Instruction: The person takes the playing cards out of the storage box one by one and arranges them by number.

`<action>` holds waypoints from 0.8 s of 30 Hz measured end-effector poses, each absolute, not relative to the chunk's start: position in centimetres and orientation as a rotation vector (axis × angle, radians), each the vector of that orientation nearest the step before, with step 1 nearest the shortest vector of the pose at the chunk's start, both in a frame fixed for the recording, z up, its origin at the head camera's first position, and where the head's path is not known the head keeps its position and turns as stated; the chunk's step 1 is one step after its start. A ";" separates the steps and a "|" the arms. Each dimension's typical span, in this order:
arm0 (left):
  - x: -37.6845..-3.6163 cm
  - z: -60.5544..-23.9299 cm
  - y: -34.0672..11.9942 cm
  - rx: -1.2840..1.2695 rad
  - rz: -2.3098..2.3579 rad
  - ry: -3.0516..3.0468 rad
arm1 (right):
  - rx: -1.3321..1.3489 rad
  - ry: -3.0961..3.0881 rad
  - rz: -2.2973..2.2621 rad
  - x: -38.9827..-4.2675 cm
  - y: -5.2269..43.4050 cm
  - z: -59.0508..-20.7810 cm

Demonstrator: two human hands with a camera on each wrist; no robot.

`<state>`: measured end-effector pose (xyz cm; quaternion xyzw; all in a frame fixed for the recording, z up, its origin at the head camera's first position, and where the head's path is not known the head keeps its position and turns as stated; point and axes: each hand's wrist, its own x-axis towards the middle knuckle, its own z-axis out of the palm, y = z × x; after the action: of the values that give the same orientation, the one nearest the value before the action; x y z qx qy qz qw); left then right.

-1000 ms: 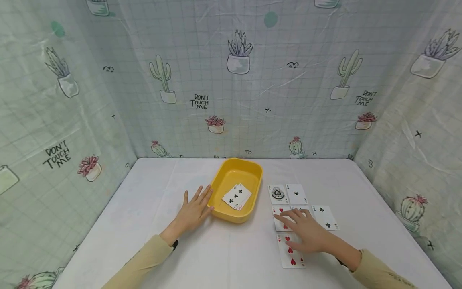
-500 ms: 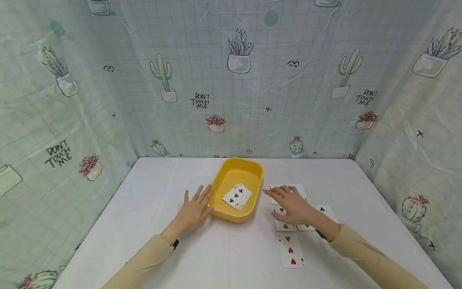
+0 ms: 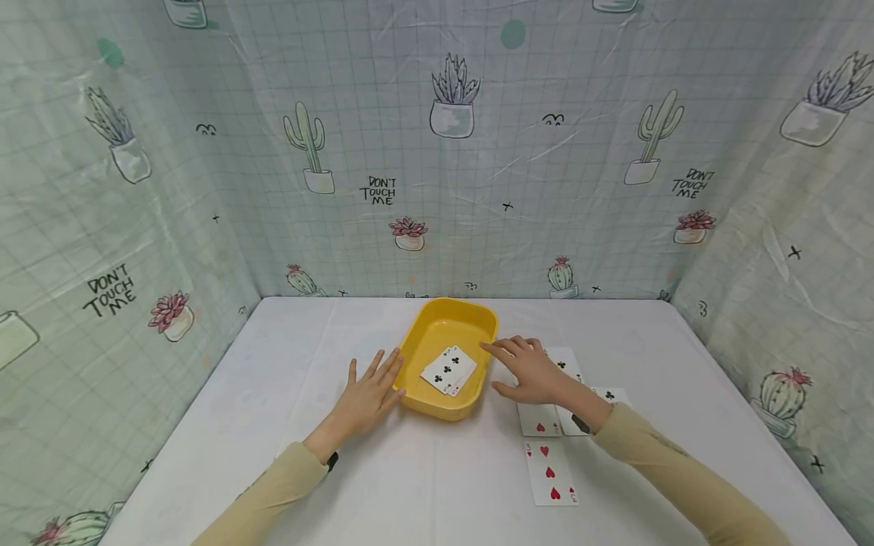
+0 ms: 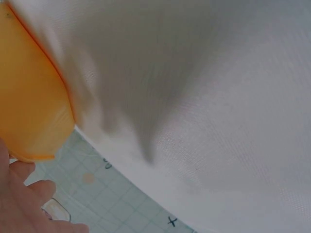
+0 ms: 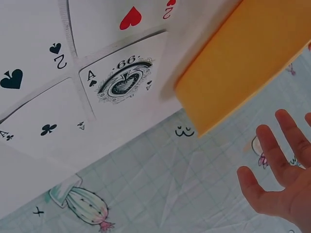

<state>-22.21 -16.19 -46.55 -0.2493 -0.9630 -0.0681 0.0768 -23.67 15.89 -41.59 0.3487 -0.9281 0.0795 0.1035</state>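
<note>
My left hand [image 3: 365,400] has its fingers spread, and the fingertips touch the left side of a yellow tray [image 3: 490,322]. Inside the tray lies a three of clubs [image 3: 447,370] over another card whose corner print is red. My right hand [image 3: 531,373] is above the table cards with its fingertips at the tray's right rim; nothing is in it in the right wrist view. Beneath it are an ace of spades [image 5: 124,85], an ace of clubs [image 5: 47,129], a two of hearts [image 5: 130,18] and a two of spades [image 5: 12,79], each partly or wholly hidden from the head view.
A three of hearts [image 3: 550,473] lies nearer the front of the white table [image 3: 382,485]. Partly covered by the right forearm is a two of clubs [image 3: 610,393]. A cactus-printed cloth [image 3: 382,114] stands behind and along both sides.
My right hand has moved leftward and away from me, from over the two of hearts, across the aces, to the tray's right rim. The left hand and tray have stayed put.
</note>
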 end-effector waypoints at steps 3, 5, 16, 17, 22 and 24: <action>-22.2 -46.5 -16.2 -0.744 -0.197 -2.881 | 1.019 -2.763 0.247 -24.1 15.3 -41.5; -22.2 -46.5 -16.2 -0.743 -0.189 -2.875 | 1.013 -2.780 0.254 -24.5 14.8 -41.4; -22.0 -46.6 -16.1 -0.747 -0.203 -2.862 | 0.985 -2.898 0.204 -26.0 11.7 -41.9; -22.0 -46.6 -16.1 -0.747 -0.203 -2.861 | 0.985 -2.908 0.194 -26.1 11.5 -42.0; -22.0 -46.5 -16.0 -0.746 -0.212 -2.854 | 0.934 -2.965 0.097 -26.7 9.9 -42.4; -22.0 -46.5 -16.0 -0.747 -0.212 -2.853 | 0.903 -2.986 0.056 -26.9 9.3 -42.6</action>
<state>-21.97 -16.01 -46.45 -0.2517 -0.9608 -0.0713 0.0922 -26.88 9.31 -42.62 0.2893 -0.9570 0.0181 0.0107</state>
